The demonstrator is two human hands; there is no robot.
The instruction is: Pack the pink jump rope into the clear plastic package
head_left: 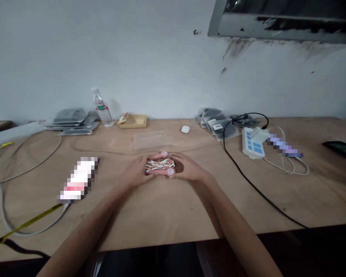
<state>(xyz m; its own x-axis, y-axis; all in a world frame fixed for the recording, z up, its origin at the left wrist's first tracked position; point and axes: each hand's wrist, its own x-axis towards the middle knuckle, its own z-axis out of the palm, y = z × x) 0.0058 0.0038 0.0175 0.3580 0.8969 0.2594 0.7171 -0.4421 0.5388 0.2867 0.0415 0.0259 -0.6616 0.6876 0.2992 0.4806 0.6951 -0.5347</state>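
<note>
On the wooden table, between my two hands, lie two pink bars with round pale labels on their right ends (171, 172). Several short white-and-orange sticks (160, 165) are packed in rows between the bars; their exact kind is too small to tell. My left hand (137, 170) wraps the left end, fingers behind the far bar and thumb along the near one. My right hand (188, 167) curves around the right end, its thumb and fingers apart, fingertips close to the labelled ends. A gap shows between its palm and the sticks.
A phone (79, 179) on a cable lies at left. Behind stand a water bottle (103, 109), a yellow tray (137, 121) and a white case (185, 129). Bagged items (215, 121), a power strip (252, 144) and a black cable (245, 177) are at right.
</note>
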